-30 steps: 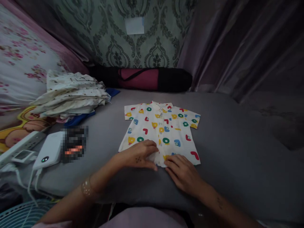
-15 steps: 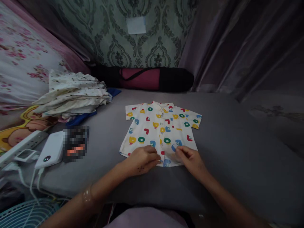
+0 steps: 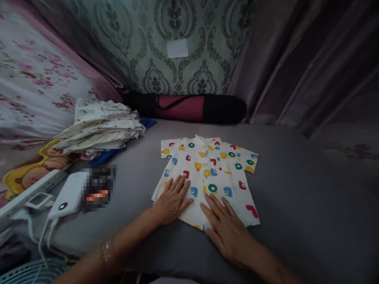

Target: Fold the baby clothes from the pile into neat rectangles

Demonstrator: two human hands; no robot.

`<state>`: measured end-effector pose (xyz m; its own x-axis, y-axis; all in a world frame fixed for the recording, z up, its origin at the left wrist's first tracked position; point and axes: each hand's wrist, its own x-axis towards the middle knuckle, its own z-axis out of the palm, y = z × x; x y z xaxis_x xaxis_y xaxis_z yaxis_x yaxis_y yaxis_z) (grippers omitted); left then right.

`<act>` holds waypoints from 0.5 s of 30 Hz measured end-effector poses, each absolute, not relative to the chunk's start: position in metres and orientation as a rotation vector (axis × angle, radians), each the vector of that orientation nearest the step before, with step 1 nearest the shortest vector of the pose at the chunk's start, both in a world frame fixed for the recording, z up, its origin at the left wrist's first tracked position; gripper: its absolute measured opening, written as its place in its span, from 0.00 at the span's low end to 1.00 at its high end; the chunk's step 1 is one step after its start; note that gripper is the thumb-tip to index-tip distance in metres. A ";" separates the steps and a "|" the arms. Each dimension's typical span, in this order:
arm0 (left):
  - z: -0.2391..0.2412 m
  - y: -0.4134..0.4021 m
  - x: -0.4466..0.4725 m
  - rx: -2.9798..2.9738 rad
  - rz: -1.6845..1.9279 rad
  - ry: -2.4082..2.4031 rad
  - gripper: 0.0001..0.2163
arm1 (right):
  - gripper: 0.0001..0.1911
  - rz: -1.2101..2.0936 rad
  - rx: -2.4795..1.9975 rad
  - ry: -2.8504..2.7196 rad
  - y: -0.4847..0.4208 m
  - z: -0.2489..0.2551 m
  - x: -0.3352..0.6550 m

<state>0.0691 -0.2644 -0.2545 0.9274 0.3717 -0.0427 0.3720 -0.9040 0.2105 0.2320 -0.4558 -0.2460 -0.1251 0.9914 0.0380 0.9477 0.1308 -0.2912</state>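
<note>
Both my hands are released, lying flat with fingers loosely spread: the left grip (image 3: 172, 202) on the lower left of the patterned shirt (image 3: 220, 167), the right grip (image 3: 227, 228) low beside its button line, covering part of the hem. The shirt lies face up on the grey surface (image 3: 308, 193), collar away from me. A strip of grey separates the hem from the near edge. To my right, a broad stretch runs from the sleeve toward the curtain (image 3: 284, 75). On my left, the power bank (image 3: 69, 195) and clothes pile (image 3: 105, 124) narrow the room; beyond the collar, a dark roll bag (image 3: 181, 107) bounds the far edge.
</note>
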 end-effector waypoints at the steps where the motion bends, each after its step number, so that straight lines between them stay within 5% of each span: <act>1: -0.254 -0.264 0.068 2.869 -0.005 0.542 0.31 | 0.31 0.320 -1.907 -2.183 -0.458 -0.244 0.229; 8: -0.240 -0.272 0.082 2.904 0.016 0.337 0.29 | 0.27 0.713 -1.631 -2.156 -0.469 -0.200 0.235; 15: -0.239 -0.255 0.163 2.882 -0.033 0.206 0.25 | 0.28 0.084 -2.323 -1.641 -0.445 -0.236 0.322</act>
<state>0.1629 -0.2553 -0.2386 0.9898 0.1369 -0.0405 0.1427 -0.9584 0.2474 0.3220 -0.4446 -0.2358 0.3476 0.9297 0.1214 0.9125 -0.3058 -0.2717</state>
